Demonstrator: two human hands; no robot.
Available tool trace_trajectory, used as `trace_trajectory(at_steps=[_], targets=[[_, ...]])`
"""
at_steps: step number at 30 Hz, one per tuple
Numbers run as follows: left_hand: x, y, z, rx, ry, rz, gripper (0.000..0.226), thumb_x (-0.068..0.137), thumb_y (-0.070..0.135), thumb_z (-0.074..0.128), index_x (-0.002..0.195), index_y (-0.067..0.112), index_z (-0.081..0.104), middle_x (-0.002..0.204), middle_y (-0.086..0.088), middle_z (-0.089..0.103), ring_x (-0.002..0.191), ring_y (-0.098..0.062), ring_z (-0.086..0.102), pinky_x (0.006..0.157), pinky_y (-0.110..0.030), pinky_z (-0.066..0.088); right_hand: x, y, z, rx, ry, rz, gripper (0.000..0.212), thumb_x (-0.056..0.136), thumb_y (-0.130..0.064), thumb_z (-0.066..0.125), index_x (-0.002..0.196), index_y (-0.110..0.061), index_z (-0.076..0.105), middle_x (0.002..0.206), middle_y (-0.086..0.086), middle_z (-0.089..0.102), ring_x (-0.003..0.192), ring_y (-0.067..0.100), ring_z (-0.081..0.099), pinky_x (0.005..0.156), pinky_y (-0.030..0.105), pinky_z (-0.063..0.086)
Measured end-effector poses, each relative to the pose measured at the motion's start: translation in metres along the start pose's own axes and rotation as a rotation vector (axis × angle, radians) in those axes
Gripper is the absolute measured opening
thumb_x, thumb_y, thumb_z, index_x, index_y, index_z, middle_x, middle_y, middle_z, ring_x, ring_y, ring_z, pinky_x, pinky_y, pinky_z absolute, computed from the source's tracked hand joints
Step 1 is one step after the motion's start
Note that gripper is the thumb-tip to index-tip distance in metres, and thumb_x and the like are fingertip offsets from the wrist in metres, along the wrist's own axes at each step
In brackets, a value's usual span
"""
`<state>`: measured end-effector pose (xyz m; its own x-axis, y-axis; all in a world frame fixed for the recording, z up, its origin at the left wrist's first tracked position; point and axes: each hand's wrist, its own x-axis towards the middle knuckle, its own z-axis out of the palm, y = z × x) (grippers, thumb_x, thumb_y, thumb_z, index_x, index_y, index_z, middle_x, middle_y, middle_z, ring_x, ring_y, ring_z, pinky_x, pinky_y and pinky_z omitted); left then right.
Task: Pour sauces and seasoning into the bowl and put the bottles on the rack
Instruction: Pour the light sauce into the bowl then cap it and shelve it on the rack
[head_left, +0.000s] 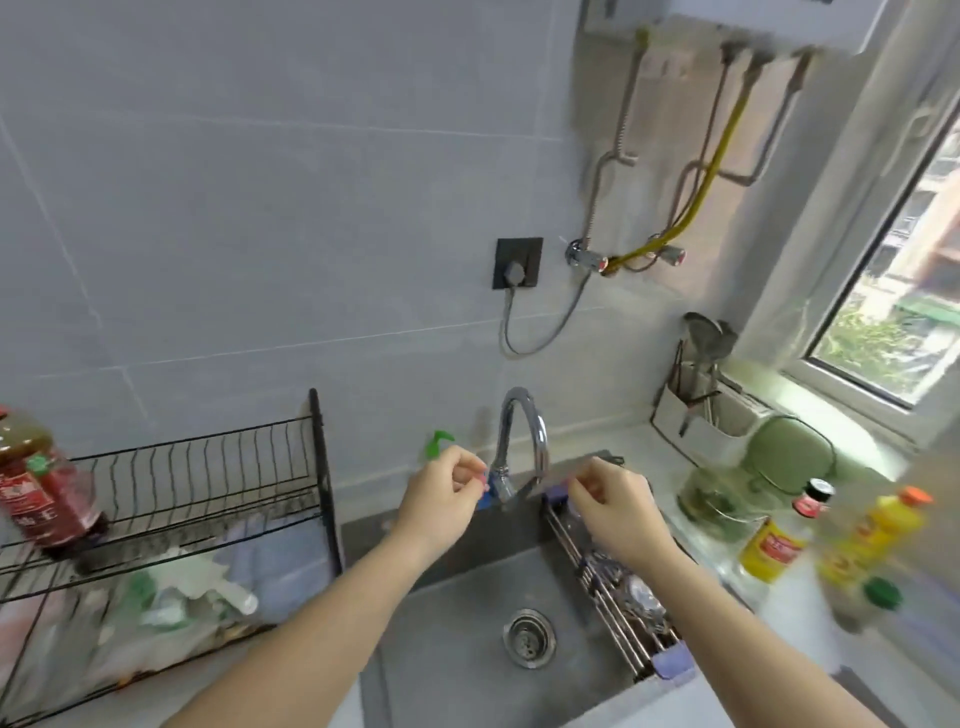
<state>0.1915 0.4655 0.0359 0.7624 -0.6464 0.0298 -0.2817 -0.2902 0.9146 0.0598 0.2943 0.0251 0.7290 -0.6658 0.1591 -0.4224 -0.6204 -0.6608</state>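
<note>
Hovering above the grey sink (467, 597), left hand (441, 499) and right hand (618, 512) hold nothing, fingers (467, 470) loosely curled. The upright, yellow-labelled clear bottle (779, 540) stands on the bench (789, 597) rightward, nearest the right hand; the black wire rack (208, 467) sits left.

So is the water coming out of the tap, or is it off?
Off. No stream of water comes from the spout of the tap, and none falls into the sink below it.
</note>
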Motion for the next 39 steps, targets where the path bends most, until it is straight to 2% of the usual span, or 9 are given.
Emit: trace_trajectory(at_steps=[5,9,14,16,20,24,30,34,39], targets=[[0.009,0.062,0.162,-0.005,-0.236,0.071,0.013,0.094,0.012,0.057,0.09,0.024,0.061,0.089,-0.003,0.07,0.085,-0.018,0.07,0.077,-0.029,0.055,-0.034,0.12,-0.111,-0.055,0.121,0.13,0.013,0.089,-0.027,0.062,0.081,-0.018,0.066,0.074,-0.006,0.069,0.068,0.013,0.063,0.068,0.035,0.052],[0.002,0.097,0.273,0.027,-0.421,0.102,0.011,0.092,0.015,0.06,0.088,0.024,0.061,0.089,-0.004,0.072,0.086,-0.022,0.07,0.081,-0.036,0.055,-0.067,0.202,-0.189,-0.065,0.216,0.295,0.015,0.09,-0.024,0.062,0.079,-0.015,0.068,0.073,-0.008,0.069,0.071,0.017,0.066,0.07,0.036,0.053],[0.007,0.122,0.351,0.035,-0.541,0.119,0.009,0.092,0.01,0.058,0.096,0.018,0.062,0.091,-0.005,0.071,0.077,-0.014,0.069,0.072,-0.022,0.051,-0.084,0.267,-0.239,-0.043,0.289,0.417,0.015,0.09,-0.022,0.06,0.08,-0.012,0.066,0.076,-0.002,0.071,0.073,0.017,0.065,0.066,0.03,0.048],[0.017,0.126,0.369,0.045,-0.565,0.123,0.009,0.092,0.012,0.058,0.099,0.016,0.063,0.093,-0.003,0.071,0.081,-0.014,0.071,0.075,-0.024,0.052,-0.08,0.283,-0.243,-0.044,0.303,0.437,0.016,0.091,-0.022,0.06,0.081,-0.011,0.066,0.078,0.001,0.07,0.073,0.018,0.064,0.062,0.025,0.044],[0.05,0.129,0.4,0.049,-0.599,0.117,0.007,0.092,0.014,0.059,0.098,0.016,0.062,0.092,-0.003,0.072,0.08,-0.014,0.071,0.078,-0.028,0.055,-0.056,0.304,-0.246,-0.09,0.229,0.441,0.015,0.089,-0.028,0.059,0.083,-0.016,0.066,0.08,-0.003,0.071,0.075,0.018,0.065,0.071,0.04,0.054],[0.095,0.134,0.43,0.002,-0.608,0.069,0.009,0.093,0.013,0.058,0.1,0.016,0.062,0.095,-0.007,0.071,0.076,-0.013,0.069,0.06,-0.014,0.05,-0.012,0.316,-0.262,-0.103,0.245,0.449,0.013,0.089,-0.026,0.061,0.086,-0.014,0.067,0.081,-0.003,0.071,0.076,0.018,0.066,0.074,0.039,0.055],[0.142,0.122,0.447,0.03,-0.607,0.036,0.006,0.09,0.015,0.063,0.093,0.019,0.061,0.086,0.0,0.069,0.079,-0.017,0.068,0.075,-0.032,0.056,0.053,0.334,-0.258,-0.074,0.215,0.407,0.009,0.087,-0.029,0.065,0.089,-0.02,0.064,0.075,-0.01,0.065,0.073,0.017,0.064,0.074,0.04,0.056],[0.16,0.113,0.438,0.062,-0.538,-0.018,0.009,0.09,0.009,0.061,0.095,0.016,0.061,0.091,-0.008,0.071,0.084,-0.022,0.068,0.069,-0.021,0.05,0.085,0.347,-0.237,-0.134,0.089,0.345,0.031,0.084,-0.038,0.067,0.107,-0.018,0.062,0.089,-0.007,0.061,0.077,0.014,0.059,0.075,0.039,0.055],[0.174,0.108,0.426,0.067,-0.421,-0.055,0.009,0.09,0.012,0.063,0.097,0.017,0.063,0.091,-0.005,0.072,0.086,-0.021,0.07,0.076,-0.025,0.051,0.123,0.363,-0.213,-0.256,-0.139,0.276,0.055,0.077,-0.051,0.069,0.124,-0.028,0.051,0.114,-0.003,0.051,0.098,0.021,0.06,0.081,0.041,0.055]])
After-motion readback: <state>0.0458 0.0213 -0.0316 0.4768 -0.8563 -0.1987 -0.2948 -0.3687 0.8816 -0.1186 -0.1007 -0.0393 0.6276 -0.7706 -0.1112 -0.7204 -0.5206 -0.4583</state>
